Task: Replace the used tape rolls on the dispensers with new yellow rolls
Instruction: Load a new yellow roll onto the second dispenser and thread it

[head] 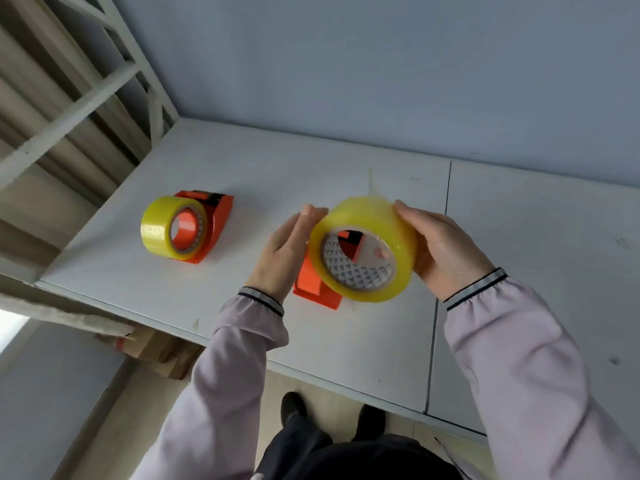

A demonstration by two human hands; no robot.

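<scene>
Table (242, 174): a pale grey top is seen from above, its near edge running diagonally across the lower left, with a seam crossing it on the right.
Sleeves (519, 358): both arms are covered in light lilac fabric with striped cuffs.
Right hand (440, 247): its fingers are curled and clamped on the right side of the lifted roll.
Left hand (287, 251): it is held flat against the left side of the same roll, fingers together and extended, thumb side up.
Held yellow roll (363, 247): it is gripped between both hands above the table's middle, tilted, with a patterned white core visible through its hole.
Second yellow roll (173, 228): it is already mounted on an orange dispenser (218, 216) near the table's left edge.
Empty orange dispenser (311, 285): it is partly hidden beneath the held roll, close to the near edge.
</scene>
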